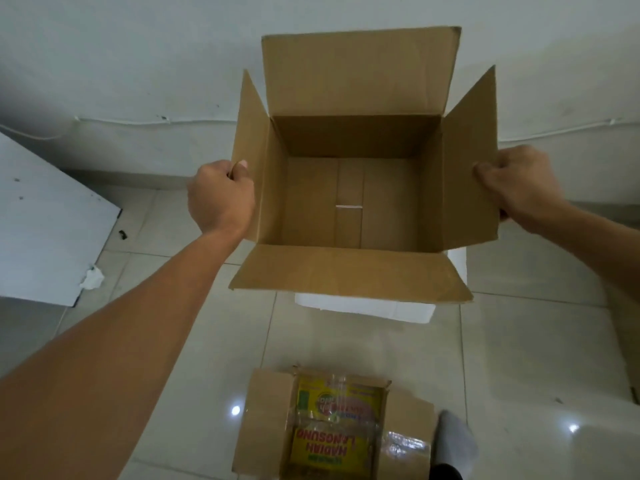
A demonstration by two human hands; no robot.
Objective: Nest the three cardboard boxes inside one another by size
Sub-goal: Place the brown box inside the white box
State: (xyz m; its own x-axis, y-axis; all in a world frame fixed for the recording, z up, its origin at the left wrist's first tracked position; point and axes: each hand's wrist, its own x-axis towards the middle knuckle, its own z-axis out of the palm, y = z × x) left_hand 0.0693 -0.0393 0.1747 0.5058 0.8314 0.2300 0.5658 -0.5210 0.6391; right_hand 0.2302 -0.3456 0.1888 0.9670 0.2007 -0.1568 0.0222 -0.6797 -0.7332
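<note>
Two hands hold one big box [353,202] by its side flaps, open side up, above the tiled floor [519,358]. The left hand [221,195] is curled shut around the flap at 9 o'clock, thumb tip showing over its edge; the right hand [516,181] pinches the flap at 3 o'clock, fingers pressed on the inner face. Inside, the box is bare, so nothing is nested yet. A smaller box [332,427], flaps partly folded and a yellow printed panel showing, lies on the floor at 6 o'clock, well apart from the big one. Only two cardboard boxes are plainly in view; a white block [367,308] peeks out beneath the big box's near flap, and I cannot tell what it is.

Risks, as I judge them: the grip is on flaps alone, which may bend or tear at the crease and let the box tilt or drop. Set down carelessly, it could land on the white block and sit crooked. The near flap at 6 o'clock may fold inward and block the opening when the smaller box goes in. Loose flaps on that smaller box could also snag the rim.
</note>
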